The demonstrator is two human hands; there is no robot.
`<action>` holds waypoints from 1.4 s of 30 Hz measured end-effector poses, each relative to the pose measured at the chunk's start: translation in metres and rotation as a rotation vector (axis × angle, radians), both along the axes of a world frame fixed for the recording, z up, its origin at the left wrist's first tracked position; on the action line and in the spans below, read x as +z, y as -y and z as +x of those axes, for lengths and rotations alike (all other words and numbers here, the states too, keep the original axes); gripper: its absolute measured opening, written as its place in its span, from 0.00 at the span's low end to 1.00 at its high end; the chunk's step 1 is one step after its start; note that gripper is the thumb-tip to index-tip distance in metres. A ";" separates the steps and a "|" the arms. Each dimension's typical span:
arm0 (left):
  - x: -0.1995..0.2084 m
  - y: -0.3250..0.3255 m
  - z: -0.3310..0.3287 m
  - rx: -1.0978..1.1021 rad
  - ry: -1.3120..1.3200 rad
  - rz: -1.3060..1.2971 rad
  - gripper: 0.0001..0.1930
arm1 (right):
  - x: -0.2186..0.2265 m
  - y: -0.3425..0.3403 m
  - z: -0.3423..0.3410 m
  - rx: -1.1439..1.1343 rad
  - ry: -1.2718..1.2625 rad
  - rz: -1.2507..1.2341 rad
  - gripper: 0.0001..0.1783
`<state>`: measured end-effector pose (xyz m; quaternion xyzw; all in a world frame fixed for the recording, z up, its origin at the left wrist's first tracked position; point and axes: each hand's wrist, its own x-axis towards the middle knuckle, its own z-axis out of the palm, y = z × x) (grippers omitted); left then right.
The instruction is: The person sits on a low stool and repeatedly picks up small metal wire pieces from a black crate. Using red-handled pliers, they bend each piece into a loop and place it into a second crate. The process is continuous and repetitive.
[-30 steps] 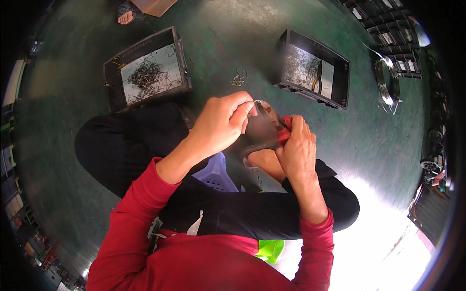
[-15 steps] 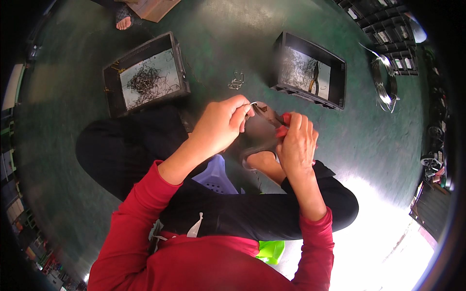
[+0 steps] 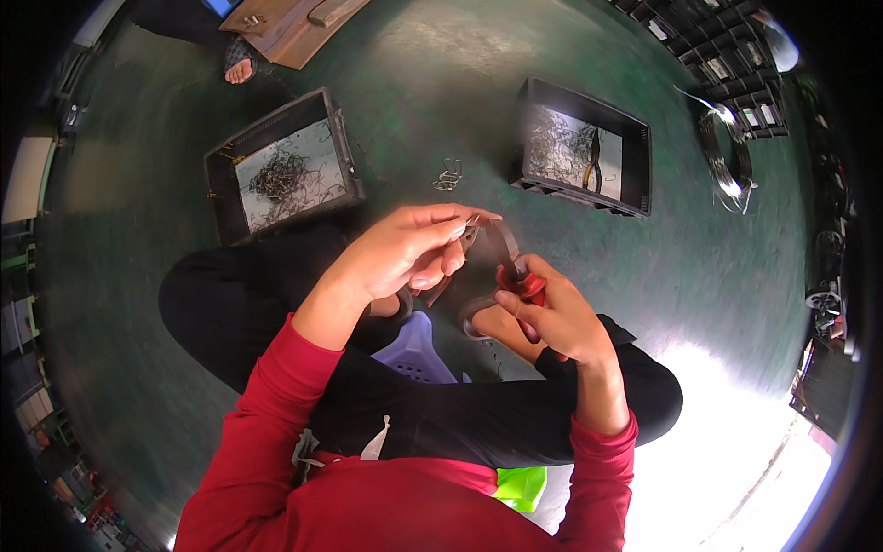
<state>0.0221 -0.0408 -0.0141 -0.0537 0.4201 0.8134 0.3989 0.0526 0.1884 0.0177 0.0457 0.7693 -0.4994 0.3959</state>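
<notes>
My right hand [image 3: 561,313] is closed round the red handles of a pair of pliers [image 3: 503,247], whose metal jaws point up and away from me. My left hand [image 3: 405,247] pinches a short bent piece of wire [image 3: 473,220] between thumb and index finger, close to the tip of the jaws. Its other fingers are loosely curled. A metal part with a reddish lower end [image 3: 440,287] shows behind the left hand, mostly hidden, and I cannot make out its kind. Several bent wire hooks [image 3: 448,175] lie on the floor beyond my hands.
Two black crates stand ahead: the left crate [image 3: 348,166] holds a heap of wire hooks, the right crate [image 3: 635,129] loose hooks and dark-handled pliers [image 3: 593,161]. A wire coil [image 3: 722,156] lies far right. Between my crossed legs is a purple plastic stool [image 3: 418,345]. Cardboard [image 3: 294,28] lies beyond.
My left hand has turned and loosened its outer fingers, and both hands have come slightly nearer. The right hand has rotated with the pliers, its thumb now showing. The view has tilted a little.
</notes>
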 end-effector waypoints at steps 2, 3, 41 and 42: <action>0.000 0.000 0.000 -0.023 -0.003 0.004 0.20 | -0.002 0.000 0.002 -0.006 0.020 -0.021 0.19; 0.000 0.001 -0.001 -0.037 -0.012 -0.002 0.20 | -0.003 0.000 0.003 -0.006 -0.011 -0.020 0.19; 0.009 -0.025 0.027 0.103 -0.349 -0.449 0.18 | -0.042 0.021 0.007 -0.118 -0.529 0.244 0.14; 0.009 -0.026 0.028 0.106 -0.347 -0.449 0.18 | -0.043 0.021 0.008 -0.118 -0.544 0.261 0.14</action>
